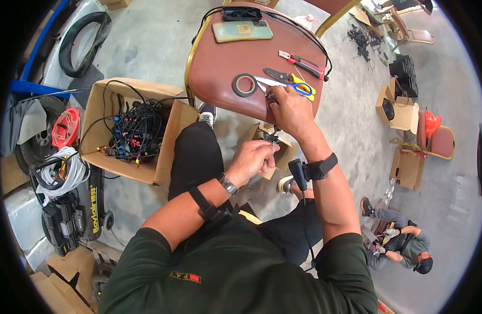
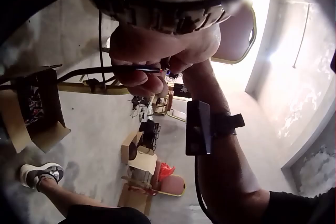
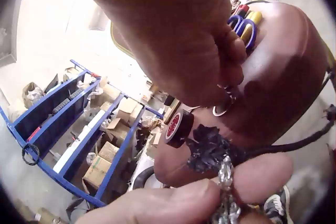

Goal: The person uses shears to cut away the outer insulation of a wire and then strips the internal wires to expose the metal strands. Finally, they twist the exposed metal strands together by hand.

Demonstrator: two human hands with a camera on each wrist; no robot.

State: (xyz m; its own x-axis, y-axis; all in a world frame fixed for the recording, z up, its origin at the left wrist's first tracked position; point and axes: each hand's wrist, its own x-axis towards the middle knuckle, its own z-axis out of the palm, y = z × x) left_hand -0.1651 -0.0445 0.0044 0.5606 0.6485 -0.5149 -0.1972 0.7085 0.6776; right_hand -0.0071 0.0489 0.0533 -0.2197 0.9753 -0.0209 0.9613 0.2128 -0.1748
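Over the lap, my left hand (image 1: 253, 158) pinches a dark cable end between thumb and fingers. Silvery strands or wrapping (image 3: 226, 174) show at its fingertips, beside a crumpled black clump (image 3: 210, 148). Thin coloured wires (image 2: 152, 68) lie against the left hand (image 2: 152, 50) in the left wrist view. At the near side of the brown chair seat (image 1: 220, 68), my right hand (image 1: 292, 111) has curled fingers on a small metal tool with a ring (image 3: 222, 107). Blue-handled scissors (image 1: 302, 90), yellow-handled pliers (image 1: 277, 74) and a tape roll (image 1: 244, 85) lie beside it.
The seat also holds a phone (image 1: 242, 31), red cutters (image 1: 306, 65) and a black cable along its edge. An open box of wires (image 1: 165, 152) stands left, a smaller box (image 1: 288, 152) below the seat. Another person (image 1: 403, 240) sits at right.
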